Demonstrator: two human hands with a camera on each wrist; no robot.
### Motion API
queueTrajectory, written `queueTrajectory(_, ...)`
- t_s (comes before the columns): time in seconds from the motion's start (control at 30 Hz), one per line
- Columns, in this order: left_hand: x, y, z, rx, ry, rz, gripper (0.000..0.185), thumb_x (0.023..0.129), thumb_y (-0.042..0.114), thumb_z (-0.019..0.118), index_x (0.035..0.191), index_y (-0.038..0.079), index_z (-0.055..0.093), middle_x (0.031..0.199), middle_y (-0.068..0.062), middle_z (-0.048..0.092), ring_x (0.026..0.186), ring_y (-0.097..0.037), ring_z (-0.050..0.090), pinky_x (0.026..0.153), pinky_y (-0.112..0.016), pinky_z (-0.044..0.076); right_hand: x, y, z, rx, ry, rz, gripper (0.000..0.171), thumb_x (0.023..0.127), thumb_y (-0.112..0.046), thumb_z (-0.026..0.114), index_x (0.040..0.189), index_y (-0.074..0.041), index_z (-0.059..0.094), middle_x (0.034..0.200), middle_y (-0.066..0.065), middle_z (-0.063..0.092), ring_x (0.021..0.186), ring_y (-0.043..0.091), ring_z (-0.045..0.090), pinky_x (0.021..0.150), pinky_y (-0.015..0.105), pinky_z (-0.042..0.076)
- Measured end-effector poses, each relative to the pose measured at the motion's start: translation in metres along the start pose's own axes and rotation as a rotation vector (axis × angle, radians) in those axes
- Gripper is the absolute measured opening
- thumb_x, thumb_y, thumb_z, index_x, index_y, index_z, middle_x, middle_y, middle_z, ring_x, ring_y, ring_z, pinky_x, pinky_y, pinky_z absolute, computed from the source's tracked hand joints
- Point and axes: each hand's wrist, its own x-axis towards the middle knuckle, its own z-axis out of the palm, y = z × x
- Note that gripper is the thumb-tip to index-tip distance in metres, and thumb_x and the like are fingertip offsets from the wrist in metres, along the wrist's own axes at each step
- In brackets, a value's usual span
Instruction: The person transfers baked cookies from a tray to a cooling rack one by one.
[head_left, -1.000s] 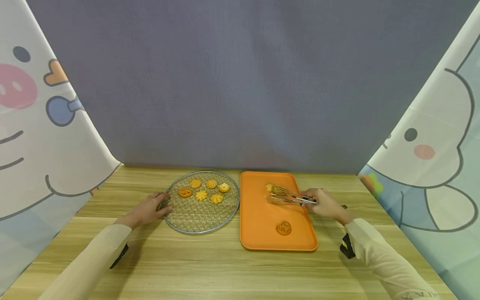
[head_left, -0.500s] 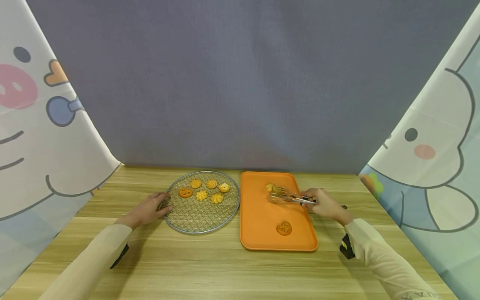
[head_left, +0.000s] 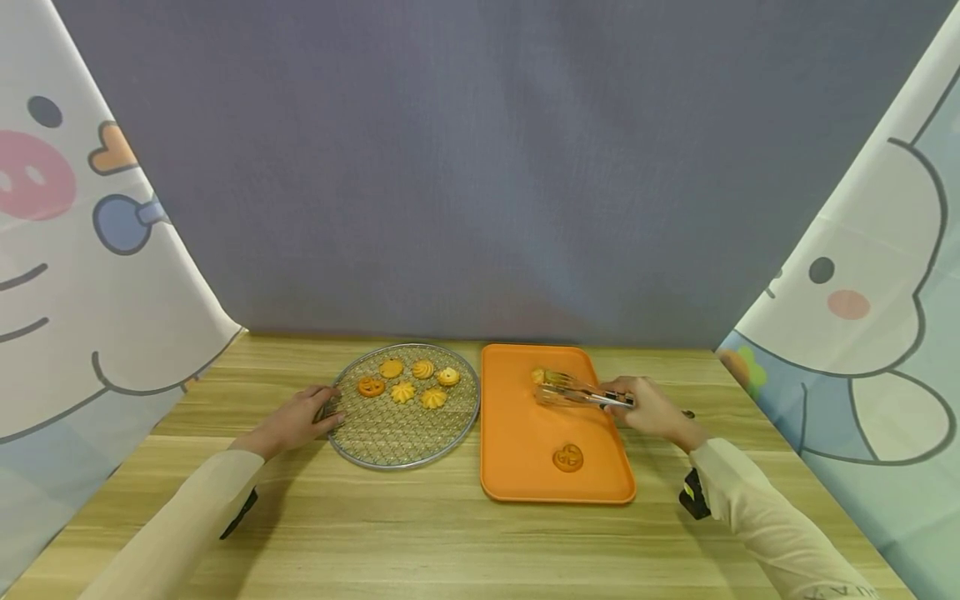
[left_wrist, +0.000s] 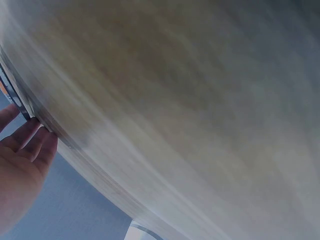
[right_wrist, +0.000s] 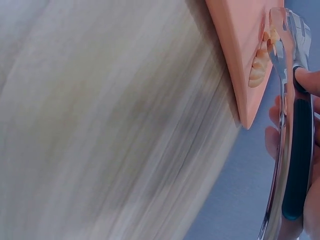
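Observation:
At the left edge of a round wire mesh rack (head_left: 397, 435), my left hand (head_left: 296, 418) pinches the metal rim between thumb and fingers; the left wrist view shows its fingertips (left_wrist: 49, 137) at that rim. Several yellow cookies and a pretzel-shaped one (head_left: 371, 386) lie on the rack's far half. My right hand (head_left: 647, 407) grips metal tongs (head_left: 585, 395) with a dark handle grip (right_wrist: 300, 160). Their heads lie low over the orange tray (head_left: 517, 467), around or right beside a yellow cookie (head_left: 537, 376). A brown pretzel-shaped cookie (head_left: 567, 457) lies nearer the tray's front.
Rack and tray stand side by side on a wooden table (head_left: 390, 533), a narrow gap between them. A grey-blue cloth panel (head_left: 480, 183) rises behind the table. Printed cartoon curtains (head_left: 862, 350) flank both sides.

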Motion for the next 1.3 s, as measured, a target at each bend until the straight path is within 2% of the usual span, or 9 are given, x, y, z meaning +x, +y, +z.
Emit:
queueTrajectory(0.23,-0.001,0.000,-0.001,0.010,-0.012,-0.008,0.047,0.088,0.027,0.060,0.121,-0.005,0.051,0.121,-0.030,0.050,0.110,-0.050,0.047,0.091,-0.059,0.040,0.003,-0.002,0.000,0.012,0.007,-0.021,0.032,0.080,-0.006,0.068,0.112,0.001,0.063,0.103,0.015,0.066,0.055,0.003,0.042,0.052,0.021,0.037)
queueTrajectory(0.4,-0.001,0.001,-0.001,0.015,-0.016,-0.014,0.048,0.088,0.029,0.060,0.122,-0.004,0.050,0.122,-0.030,0.049,0.110,-0.051,0.047,0.090,-0.060,0.040,0.007,-0.008,0.001,0.007,0.004,-0.038,0.032,0.081,-0.006,0.067,0.113,-0.001,0.063,0.105,0.015,0.066,0.055,0.004,0.044,0.052,0.021,0.038)
queueTrajectory(0.47,-0.001,0.001,-0.001,0.015,-0.013,-0.013,0.048,0.088,0.028,0.060,0.122,-0.005,0.050,0.122,-0.030,0.049,0.110,-0.051,0.046,0.091,-0.060,0.040,0.009,-0.011,0.003,-0.001,0.009,-0.054,0.032,0.081,-0.005,0.067,0.113,-0.001,0.063,0.107,0.015,0.065,0.065,0.006,0.051,0.059,0.022,0.040)
queueTrajectory(0.53,-0.001,0.001,-0.001,0.016,-0.009,-0.007,0.048,0.088,0.028,0.060,0.122,-0.005,0.050,0.121,-0.031,0.050,0.110,-0.051,0.047,0.091,-0.060,0.040,0.012,-0.014,0.005,0.001,0.006,-0.066,0.033,0.081,-0.006,0.067,0.113,-0.001,0.063,0.108,0.016,0.065,0.057,0.009,0.048,0.057,0.022,0.040)
queueTrajectory(0.67,-0.001,0.000,0.000,0.019,0.000,0.003,0.048,0.088,0.027,0.060,0.121,-0.006,0.051,0.120,-0.031,0.050,0.110,-0.051,0.047,0.090,-0.059,0.040,0.017,-0.020,0.009,-0.006,0.008,-0.100,0.033,0.081,-0.007,0.067,0.114,-0.001,0.063,0.111,0.016,0.064,0.074,0.015,0.058,0.057,0.022,0.041)
queueTrajectory(0.93,-0.001,0.001,-0.001,0.015,-0.003,0.001,0.047,0.088,0.026,0.061,0.121,-0.005,0.051,0.120,-0.031,0.050,0.109,-0.051,0.048,0.090,-0.059,0.041,0.033,-0.038,0.015,-0.013,-0.030,-0.156,0.029,0.084,-0.007,0.064,0.112,-0.003,0.065,0.110,0.014,0.065,0.049,0.000,0.036,0.050,0.020,0.037)
queueTrajectory(1.1,-0.001,0.002,-0.002,0.010,-0.012,-0.009,0.047,0.088,0.027,0.060,0.121,-0.005,0.050,0.121,-0.031,0.049,0.109,-0.051,0.047,0.090,-0.060,0.041,0.044,-0.052,0.019,0.006,-0.068,-0.164,0.029,0.084,-0.008,0.063,0.113,-0.005,0.064,0.113,0.013,0.064,0.054,0.004,0.047,0.049,0.019,0.038)
queueTrajectory(1.23,-0.001,0.001,-0.002,0.008,-0.018,-0.014,0.047,0.088,0.028,0.060,0.122,-0.004,0.050,0.122,-0.031,0.049,0.110,-0.051,0.047,0.089,-0.060,0.040,0.053,-0.063,0.026,0.023,-0.100,-0.176,0.030,0.085,-0.006,0.062,0.115,-0.005,0.063,0.114,0.015,0.063,0.039,0.008,0.036,0.041,0.015,0.030)
queueTrajectory(1.3,-0.001,0.001,-0.001,0.010,-0.019,-0.015,0.048,0.088,0.028,0.060,0.122,-0.004,0.050,0.122,-0.030,0.050,0.110,-0.051,0.047,0.089,-0.060,0.041,0.057,-0.069,0.030,0.013,-0.096,-0.205,0.030,0.084,-0.006,0.063,0.114,-0.005,0.064,0.112,0.014,0.064,0.041,0.004,0.036,0.042,0.014,0.030)
